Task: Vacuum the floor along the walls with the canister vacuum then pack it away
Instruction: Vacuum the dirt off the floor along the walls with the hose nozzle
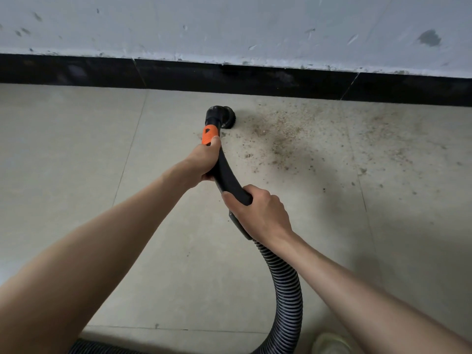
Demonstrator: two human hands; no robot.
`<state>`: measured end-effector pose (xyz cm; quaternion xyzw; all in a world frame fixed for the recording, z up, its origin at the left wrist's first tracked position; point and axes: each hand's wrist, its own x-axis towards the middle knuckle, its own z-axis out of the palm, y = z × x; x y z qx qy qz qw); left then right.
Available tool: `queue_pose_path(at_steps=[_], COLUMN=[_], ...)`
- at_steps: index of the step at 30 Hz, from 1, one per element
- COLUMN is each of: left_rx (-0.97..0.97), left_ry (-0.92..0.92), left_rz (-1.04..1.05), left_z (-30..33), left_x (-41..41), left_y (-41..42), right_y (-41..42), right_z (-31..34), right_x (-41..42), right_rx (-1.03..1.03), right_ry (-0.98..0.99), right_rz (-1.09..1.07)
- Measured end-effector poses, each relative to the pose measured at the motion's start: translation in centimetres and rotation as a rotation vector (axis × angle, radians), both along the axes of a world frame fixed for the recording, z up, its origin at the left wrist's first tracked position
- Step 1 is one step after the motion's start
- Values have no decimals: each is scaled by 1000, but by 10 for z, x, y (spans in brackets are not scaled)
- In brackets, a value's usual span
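Note:
A black curved vacuum wand [226, 175] with an orange collar [210, 134] ends in a round black brush nozzle [224, 118] resting on the tiled floor near the black baseboard [229, 79]. My left hand [203, 160] grips the wand just below the orange collar. My right hand [258, 210] grips the wand's lower end, where the ribbed black hose [287, 297] starts and curves down out of view. A patch of brown dirt and crumbs [283, 139] lies on the floor right of the nozzle. The canister itself is not in view.
A grey scuffed wall [229, 26] rises above the baseboard. Pale floor tiles [63, 149] spread left and towards me. A light shoe [329, 343] shows at the bottom right, and another stretch of hose [102, 348] at the bottom left.

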<state>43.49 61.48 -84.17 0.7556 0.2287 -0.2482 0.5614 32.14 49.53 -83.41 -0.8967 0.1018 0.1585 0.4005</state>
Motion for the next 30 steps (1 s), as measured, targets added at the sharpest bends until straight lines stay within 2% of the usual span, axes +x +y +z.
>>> queue_pose_path(at_steps=[8, 15, 21, 30], left_rx=[19, 49, 38, 12], left_ry=[-46, -63, -46, 15], left_rz=[-108, -111, -27, 234], left_z=[-2, -6, -3, 7], left_x=[11, 17, 16, 9], left_y=[-48, -44, -6, 80], right_y=[-33, -29, -1, 66], right_z=[-5, -6, 1, 11], right_x=[0, 7, 16, 41], right_rx=[41, 43, 13, -21], right_ry=[-11, -31, -14, 20], right_rz=[-139, -138, -21, 231])
